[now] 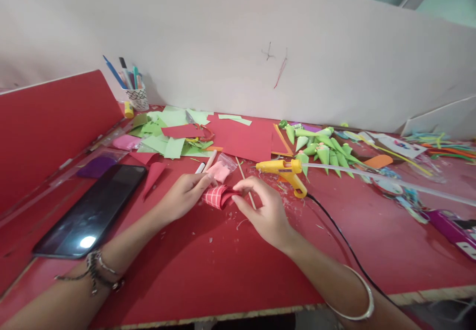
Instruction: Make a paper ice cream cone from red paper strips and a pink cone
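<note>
Between my hands is a red paper cone (214, 197) with a white grid pattern, its wide end facing right. My left hand (185, 195) is closed on the narrow left end. The thumb and forefinger of my right hand (264, 208) pinch the paper's edge at the wide end. Just behind the cone lies a small plastic bag (221, 170) with pale pink contents. A yellow glue gun (284, 171) rests to the right of my right hand, a long clear glue stick running out of its back. A thin stick (241, 167) lies behind the cone.
A black phone (91, 211) lies at left near a red paper cone (153, 177). Green paper pieces (173, 117) and red sheets (247, 139) spread along the back. Several green paper cones (323, 154) are piled at back right. A cup of pens (137, 98) stands back left. The black cord (342, 240) crosses the right side.
</note>
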A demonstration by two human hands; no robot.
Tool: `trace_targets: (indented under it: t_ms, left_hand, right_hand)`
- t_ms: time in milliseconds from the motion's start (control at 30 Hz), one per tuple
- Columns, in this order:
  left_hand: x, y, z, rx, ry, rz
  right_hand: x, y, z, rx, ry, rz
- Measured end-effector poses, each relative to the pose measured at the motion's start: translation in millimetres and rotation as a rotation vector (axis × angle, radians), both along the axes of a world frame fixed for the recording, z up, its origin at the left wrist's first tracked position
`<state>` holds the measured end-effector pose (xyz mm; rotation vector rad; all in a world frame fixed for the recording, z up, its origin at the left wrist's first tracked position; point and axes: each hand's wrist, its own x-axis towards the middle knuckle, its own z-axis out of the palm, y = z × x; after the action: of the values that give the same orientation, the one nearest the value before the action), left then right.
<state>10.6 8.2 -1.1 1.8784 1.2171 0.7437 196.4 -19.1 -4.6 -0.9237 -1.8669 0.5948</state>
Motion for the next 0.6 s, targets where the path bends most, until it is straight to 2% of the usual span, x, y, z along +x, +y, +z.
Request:
trace_targets:
  t_ms: [200, 333, 433, 600]
  left_hand:
    - [3.4, -2.2, 2.7, -0.09, -0.076, 0.128]
    - [3.5, -2.1, 2.7, -0.147, -0.104, 0.093]
    - [3.0, -1.7, 1.5, -0.132, -0.129, 0.063]
    - [3.2, -1.2, 0.0, -0.135, -0.177, 0.086]
  right_hand:
    - [-0.5, -2.5, 1.4, 0.034, 0.015, 0.105]
    - [-0.5, -3.4, 1.9, 0.063, 0.02, 0.116]
    - [-0.5, -3.5, 1.6, 0.067, 0.025, 0.096]
    - [-0.9, -2.5, 0.1, 0.037, 0.076, 0.022]
